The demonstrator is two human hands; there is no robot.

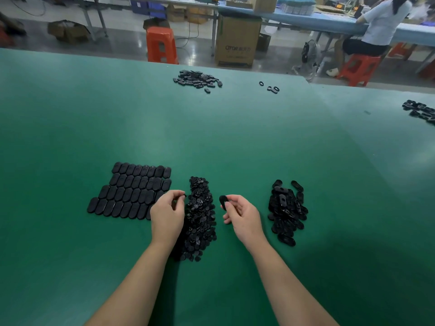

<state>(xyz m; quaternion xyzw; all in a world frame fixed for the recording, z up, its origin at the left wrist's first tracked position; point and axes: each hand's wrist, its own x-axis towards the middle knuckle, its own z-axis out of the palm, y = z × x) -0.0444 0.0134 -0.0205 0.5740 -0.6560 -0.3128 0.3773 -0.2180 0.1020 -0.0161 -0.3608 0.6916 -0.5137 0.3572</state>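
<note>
Beside pile (202, 222), 2 curled grips (167, 214) (242, 215)

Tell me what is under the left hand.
The left hand, pinching a part, covers the right edge of the laid-out rows and the left edge of the small-parts pile. What lies directly beneath is hidden.

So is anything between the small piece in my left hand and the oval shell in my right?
Only the pile of small parts on the table in the gap; nothing else separates the small piece from the oval shell.
</note>
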